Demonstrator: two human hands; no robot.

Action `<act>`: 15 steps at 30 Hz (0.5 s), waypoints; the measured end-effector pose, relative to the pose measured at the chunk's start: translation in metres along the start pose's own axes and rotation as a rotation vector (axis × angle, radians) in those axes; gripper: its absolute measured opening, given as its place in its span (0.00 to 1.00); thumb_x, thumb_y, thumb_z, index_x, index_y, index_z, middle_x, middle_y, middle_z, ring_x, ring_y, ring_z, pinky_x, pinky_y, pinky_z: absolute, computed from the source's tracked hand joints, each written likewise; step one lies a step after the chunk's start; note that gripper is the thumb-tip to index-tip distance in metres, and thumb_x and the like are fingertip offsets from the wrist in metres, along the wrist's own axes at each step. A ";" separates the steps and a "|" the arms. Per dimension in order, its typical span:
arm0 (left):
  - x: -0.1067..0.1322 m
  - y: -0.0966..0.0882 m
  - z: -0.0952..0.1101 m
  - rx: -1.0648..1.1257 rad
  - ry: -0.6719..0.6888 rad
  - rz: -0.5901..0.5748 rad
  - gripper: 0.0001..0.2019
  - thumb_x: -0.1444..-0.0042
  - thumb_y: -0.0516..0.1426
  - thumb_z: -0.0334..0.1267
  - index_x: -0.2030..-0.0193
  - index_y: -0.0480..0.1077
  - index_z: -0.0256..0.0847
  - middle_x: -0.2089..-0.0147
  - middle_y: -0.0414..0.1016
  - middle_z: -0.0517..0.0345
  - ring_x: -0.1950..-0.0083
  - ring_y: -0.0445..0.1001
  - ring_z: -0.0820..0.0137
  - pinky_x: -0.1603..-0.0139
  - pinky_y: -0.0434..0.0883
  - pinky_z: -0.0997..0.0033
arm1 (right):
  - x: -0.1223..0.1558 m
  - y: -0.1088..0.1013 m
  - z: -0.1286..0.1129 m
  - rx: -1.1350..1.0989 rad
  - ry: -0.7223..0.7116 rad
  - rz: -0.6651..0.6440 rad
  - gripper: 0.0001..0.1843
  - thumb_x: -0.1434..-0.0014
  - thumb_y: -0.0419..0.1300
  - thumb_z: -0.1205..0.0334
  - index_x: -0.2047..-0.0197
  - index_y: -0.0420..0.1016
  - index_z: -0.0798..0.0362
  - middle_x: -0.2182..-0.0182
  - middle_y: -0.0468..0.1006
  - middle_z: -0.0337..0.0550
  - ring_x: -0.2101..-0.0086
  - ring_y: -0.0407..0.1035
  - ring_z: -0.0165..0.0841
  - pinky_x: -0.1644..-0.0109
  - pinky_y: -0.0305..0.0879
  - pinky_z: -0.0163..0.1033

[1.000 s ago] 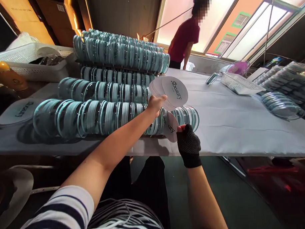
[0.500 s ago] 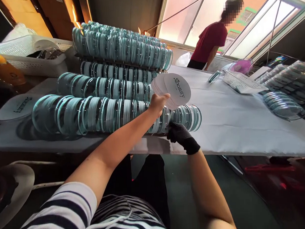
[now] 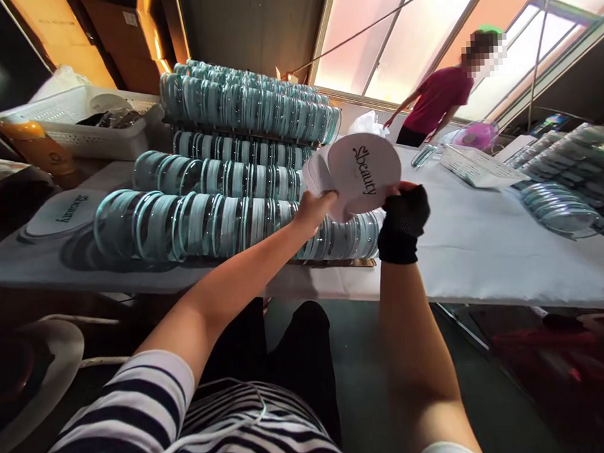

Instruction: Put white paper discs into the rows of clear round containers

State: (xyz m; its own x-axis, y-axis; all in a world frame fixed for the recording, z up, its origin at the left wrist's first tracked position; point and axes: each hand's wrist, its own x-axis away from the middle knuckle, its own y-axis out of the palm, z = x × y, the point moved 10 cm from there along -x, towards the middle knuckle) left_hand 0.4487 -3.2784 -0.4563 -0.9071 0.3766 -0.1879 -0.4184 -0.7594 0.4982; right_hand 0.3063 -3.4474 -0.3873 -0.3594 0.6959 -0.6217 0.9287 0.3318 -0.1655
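Observation:
My left hand (image 3: 317,209) is bare and grips a fanned stack of round white cards (image 3: 355,173) printed "Sbeauty", held up over the table. My right hand (image 3: 405,217), in a black dotted glove, pinches the right edge of the top card in that stack. Just below and behind both hands lie long rows of round glass discs (image 3: 232,219) with teal rims, standing on edge on the white-covered table (image 3: 481,246).
More rows of discs are stacked behind (image 3: 248,103). A white basket (image 3: 80,128) and an orange bottle (image 3: 36,146) stand at the left, beside another card pile (image 3: 58,214). A person in a red shirt (image 3: 436,103) stands at the far side. More discs (image 3: 559,207) and a white tray (image 3: 478,167) lie at the right.
My right hand rose from the end of the front disc row, where it had carried a single card, up to the card stack. The person in red walked to the right.

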 end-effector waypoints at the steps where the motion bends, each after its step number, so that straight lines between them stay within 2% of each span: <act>1: 0.002 -0.001 0.006 0.038 0.003 -0.028 0.07 0.55 0.65 0.31 0.66 0.76 0.39 0.63 0.82 0.57 0.55 0.78 0.62 0.47 0.74 0.58 | 0.011 -0.021 -0.015 0.043 -0.037 0.095 0.16 0.43 0.53 0.52 0.60 0.70 0.56 0.66 0.75 0.49 0.66 0.70 0.36 0.61 0.68 0.44; 3: 0.001 -0.010 0.017 0.097 0.000 -0.037 0.10 0.55 0.65 0.33 0.63 0.76 0.38 0.59 0.82 0.54 0.53 0.79 0.62 0.45 0.74 0.57 | 0.044 -0.069 -0.048 0.198 -0.139 0.270 0.17 0.40 0.50 0.53 0.61 0.73 0.57 0.66 0.75 0.52 0.65 0.71 0.38 0.60 0.68 0.45; 4: -0.001 -0.017 0.021 0.109 -0.012 -0.018 0.12 0.54 0.64 0.34 0.61 0.75 0.38 0.57 0.82 0.54 0.51 0.78 0.61 0.44 0.73 0.57 | 0.062 -0.085 -0.063 0.347 -0.193 0.291 0.19 0.39 0.50 0.52 0.61 0.75 0.58 0.66 0.75 0.53 0.64 0.71 0.40 0.60 0.67 0.46; 6: -0.009 -0.032 0.025 0.110 -0.064 0.047 0.14 0.54 0.64 0.33 0.58 0.75 0.39 0.54 0.81 0.53 0.46 0.77 0.61 0.41 0.71 0.54 | 0.094 -0.091 -0.077 0.586 -0.236 0.121 0.21 0.37 0.51 0.50 0.59 0.79 0.58 0.68 0.77 0.53 0.67 0.71 0.40 0.63 0.66 0.45; 8: -0.016 -0.042 0.023 0.125 -0.132 0.088 0.19 0.54 0.65 0.32 0.53 0.74 0.41 0.49 0.79 0.52 0.43 0.76 0.59 0.39 0.70 0.49 | 0.121 -0.086 -0.076 0.659 -0.249 -0.020 0.22 0.35 0.52 0.50 0.57 0.80 0.57 0.67 0.79 0.53 0.68 0.72 0.40 0.64 0.66 0.43; 10: -0.020 -0.046 0.020 0.158 -0.169 0.097 0.22 0.53 0.64 0.31 0.49 0.72 0.43 0.46 0.78 0.51 0.43 0.75 0.58 0.40 0.69 0.46 | 0.137 -0.071 -0.069 0.681 -0.243 -0.079 0.22 0.35 0.52 0.50 0.55 0.80 0.57 0.65 0.80 0.54 0.67 0.74 0.40 0.63 0.67 0.42; 13: -0.019 -0.046 0.019 0.208 -0.161 0.086 0.21 0.52 0.62 0.29 0.49 0.72 0.43 0.47 0.78 0.51 0.44 0.76 0.60 0.42 0.72 0.51 | 0.140 -0.038 -0.061 0.679 -0.226 -0.091 0.20 0.35 0.52 0.53 0.54 0.79 0.58 0.64 0.81 0.55 0.67 0.76 0.40 0.62 0.68 0.42; 15: -0.017 -0.046 0.020 0.227 -0.148 0.081 0.20 0.52 0.62 0.28 0.50 0.73 0.42 0.49 0.79 0.52 0.44 0.76 0.61 0.44 0.73 0.56 | 0.137 -0.017 -0.065 0.659 -0.247 -0.099 0.20 0.35 0.51 0.55 0.53 0.79 0.58 0.64 0.82 0.54 0.67 0.76 0.39 0.62 0.68 0.40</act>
State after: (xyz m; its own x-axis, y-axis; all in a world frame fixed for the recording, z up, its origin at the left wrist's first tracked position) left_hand 0.4842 -3.2390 -0.4598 -0.9138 0.4057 -0.0221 -0.3089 -0.6582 0.6865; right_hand 0.2354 -3.3160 -0.4204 -0.4864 0.4918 -0.7221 0.7827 -0.1220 -0.6103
